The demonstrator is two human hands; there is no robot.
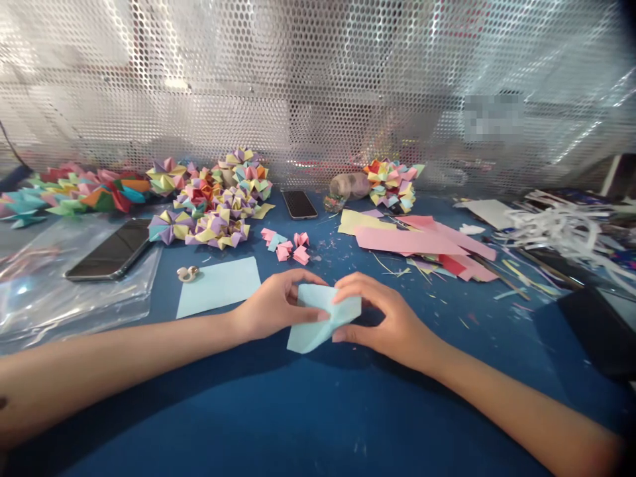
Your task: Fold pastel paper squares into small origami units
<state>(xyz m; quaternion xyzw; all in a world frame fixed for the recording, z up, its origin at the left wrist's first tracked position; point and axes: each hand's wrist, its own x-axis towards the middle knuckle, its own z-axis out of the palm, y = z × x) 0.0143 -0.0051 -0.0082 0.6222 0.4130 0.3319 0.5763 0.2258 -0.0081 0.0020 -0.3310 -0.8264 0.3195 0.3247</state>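
Note:
Between my two hands, just above the blue table, is a light blue sheet of paper (pixel 311 334), partly folded and tilted. My left hand (pixel 278 301) pinches its left side, the thumb lying across the front and the fingers behind. On the right side my right hand (pixel 382 318) grips the same paper, with fingers at the top edge and thumb below. A flat light blue sheet (pixel 223 288) lies left of my left hand, with a pair of small earbuds (pixel 187 273) at its left corner. Beyond my hands sit several small folded pink paper pieces (pixel 284 250).
Folded paper clusters (pixel 218 228) stand at the back left, another cluster (pixel 392 185) near a jar (pixel 350 185). Phones lie at left (pixel 112 252), back (pixel 299 204) and right (pixel 599 331). Pink paper strips (pixel 412 240) and white shreds (pixel 571 228) cover the right. Perforated metal (pixel 318 86) closes off the back.

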